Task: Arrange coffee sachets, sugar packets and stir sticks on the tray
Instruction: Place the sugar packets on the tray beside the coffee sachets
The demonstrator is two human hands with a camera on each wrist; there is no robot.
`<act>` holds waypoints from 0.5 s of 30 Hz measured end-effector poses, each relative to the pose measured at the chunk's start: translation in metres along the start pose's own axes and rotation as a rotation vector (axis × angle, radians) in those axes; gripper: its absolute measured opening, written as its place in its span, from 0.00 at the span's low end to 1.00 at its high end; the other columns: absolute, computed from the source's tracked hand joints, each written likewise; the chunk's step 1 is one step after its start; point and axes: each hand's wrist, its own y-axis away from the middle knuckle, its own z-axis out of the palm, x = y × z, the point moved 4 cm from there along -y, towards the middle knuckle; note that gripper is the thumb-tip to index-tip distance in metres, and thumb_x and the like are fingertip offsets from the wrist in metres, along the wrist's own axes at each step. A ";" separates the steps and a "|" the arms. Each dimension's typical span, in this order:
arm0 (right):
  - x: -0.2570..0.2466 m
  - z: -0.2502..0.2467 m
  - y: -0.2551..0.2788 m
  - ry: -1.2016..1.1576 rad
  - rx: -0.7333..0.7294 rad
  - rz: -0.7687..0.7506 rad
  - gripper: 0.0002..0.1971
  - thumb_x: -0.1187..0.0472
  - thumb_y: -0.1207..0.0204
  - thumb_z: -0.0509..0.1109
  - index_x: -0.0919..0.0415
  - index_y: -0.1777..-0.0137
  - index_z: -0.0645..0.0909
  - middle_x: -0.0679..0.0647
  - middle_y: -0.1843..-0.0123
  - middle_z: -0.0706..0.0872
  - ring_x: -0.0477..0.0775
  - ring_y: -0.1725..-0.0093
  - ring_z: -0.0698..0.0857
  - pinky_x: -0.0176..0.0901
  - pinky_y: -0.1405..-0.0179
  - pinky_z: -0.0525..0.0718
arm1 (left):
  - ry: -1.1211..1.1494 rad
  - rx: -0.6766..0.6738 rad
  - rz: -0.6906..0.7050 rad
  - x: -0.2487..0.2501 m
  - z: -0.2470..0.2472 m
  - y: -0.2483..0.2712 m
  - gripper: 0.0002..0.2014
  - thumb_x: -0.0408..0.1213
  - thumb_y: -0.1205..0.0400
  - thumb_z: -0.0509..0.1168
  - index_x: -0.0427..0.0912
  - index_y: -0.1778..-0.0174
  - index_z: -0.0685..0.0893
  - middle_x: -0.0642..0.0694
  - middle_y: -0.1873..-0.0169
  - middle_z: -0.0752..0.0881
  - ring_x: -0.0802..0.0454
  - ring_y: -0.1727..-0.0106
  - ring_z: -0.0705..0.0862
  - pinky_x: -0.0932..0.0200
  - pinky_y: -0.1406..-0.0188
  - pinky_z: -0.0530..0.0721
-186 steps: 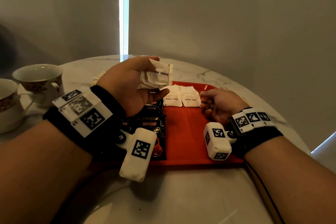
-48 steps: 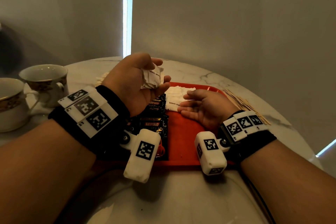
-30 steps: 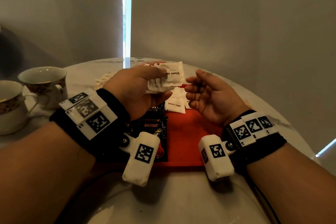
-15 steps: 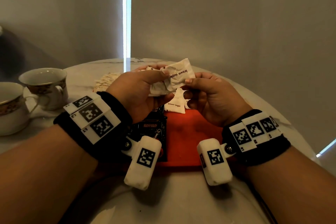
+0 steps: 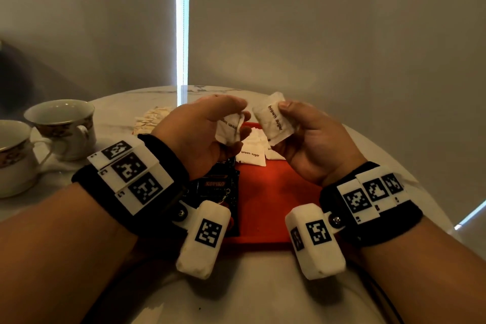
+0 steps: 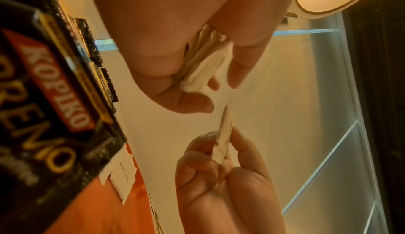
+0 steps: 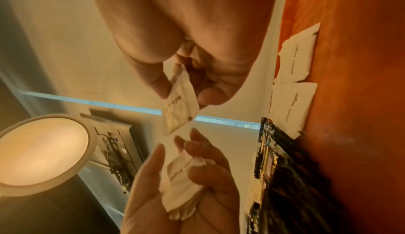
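Sugar packet (image 5: 273, 121): a white sachet printed "brown sugar", held in the air above the far end of the tray, tilted, apart from the bunch in the other hand.
Right hand (image 5: 313, 144): thumb and fingertips pinch that single packet by its edge; the other fingers curl under it.
Left hand (image 5: 200, 134): fingers curl around a crumpled bunch of sugar packets (image 5: 229, 129), thumb pressed on top; their count cannot be told.
Tray (image 5: 263, 208): red, on the round marble table (image 5: 236, 292), below both hands.
Packets on tray (image 5: 251, 154): two white "brown sugar" packets lie flat side by side at the far end.
Coffee sachets (image 5: 218, 187): black "KOPIKO" sachets lie on the tray's left part, partly hidden by the left wrist.
Stir sticks (image 5: 150, 119): a pale pile on the table left of the tray, beyond the left hand.
Cups (image 5: 63, 126): two patterned teacups stand on the table's left side.
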 end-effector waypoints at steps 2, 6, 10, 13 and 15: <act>0.003 0.007 0.004 0.009 -0.044 -0.010 0.22 0.63 0.24 0.70 0.76 0.34 0.78 0.64 0.52 0.89 0.55 0.59 0.90 0.42 0.68 0.87 | -0.089 -0.055 0.000 -0.002 0.003 0.000 0.20 0.44 0.25 0.73 0.40 0.39 0.83 0.39 0.48 0.87 0.49 0.60 0.87 0.59 0.70 0.83; 0.005 0.012 0.007 0.033 -0.045 -0.029 0.33 0.61 0.29 0.74 0.80 0.27 0.72 0.68 0.50 0.87 0.56 0.61 0.89 0.41 0.70 0.85 | -0.099 -0.024 0.017 -0.001 0.005 0.002 0.02 0.32 0.18 0.69 0.43 0.55 0.84 0.37 0.53 0.88 0.47 0.64 0.89 0.58 0.73 0.83; 0.005 0.009 0.007 0.108 0.003 -0.038 0.30 0.60 0.27 0.75 0.78 0.29 0.75 0.72 0.45 0.88 0.58 0.57 0.88 0.43 0.69 0.78 | -0.018 0.019 0.070 0.002 0.004 0.000 0.05 0.28 0.15 0.65 0.42 0.54 0.81 0.36 0.53 0.88 0.44 0.62 0.90 0.57 0.72 0.86; 0.006 0.006 0.007 0.134 0.009 -0.032 0.24 0.60 0.31 0.73 0.74 0.37 0.81 0.65 0.53 0.89 0.55 0.63 0.86 0.40 0.74 0.75 | 0.007 0.022 0.069 0.003 0.002 0.000 0.02 0.30 0.16 0.67 0.41 0.52 0.83 0.35 0.48 0.87 0.41 0.55 0.90 0.55 0.68 0.88; 0.006 0.006 0.006 0.139 0.011 -0.031 0.23 0.59 0.34 0.74 0.71 0.41 0.82 0.64 0.55 0.88 0.55 0.64 0.85 0.40 0.75 0.74 | -0.044 0.005 0.058 0.002 0.002 0.001 0.04 0.36 0.17 0.69 0.41 0.48 0.85 0.37 0.49 0.88 0.43 0.56 0.89 0.56 0.70 0.87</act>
